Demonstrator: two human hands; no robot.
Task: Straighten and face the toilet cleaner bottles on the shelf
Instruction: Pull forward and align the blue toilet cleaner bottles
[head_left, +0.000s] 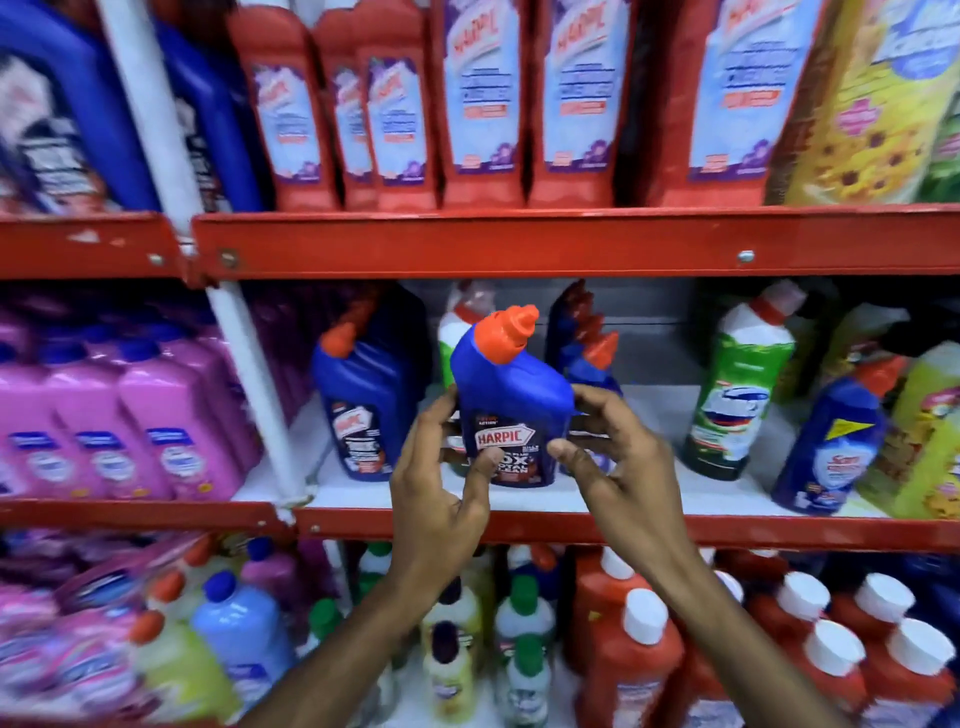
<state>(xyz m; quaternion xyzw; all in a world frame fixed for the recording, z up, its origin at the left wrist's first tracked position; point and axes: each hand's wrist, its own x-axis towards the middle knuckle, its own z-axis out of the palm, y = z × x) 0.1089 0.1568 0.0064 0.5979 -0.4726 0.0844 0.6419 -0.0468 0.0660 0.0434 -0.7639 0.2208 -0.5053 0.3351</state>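
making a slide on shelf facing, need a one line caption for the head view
Left hand and right hand hold a blue Harpic bottle, label forward, at the middle shelf.

Red metal shelf rails are fixed across a white upright post; a grey back panel is seen behind the middle shelf.

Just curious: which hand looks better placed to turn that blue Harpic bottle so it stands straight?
Probably the left hand: its thumb presses the blue Harpic bottle on the label, while the right hand only touches its side.
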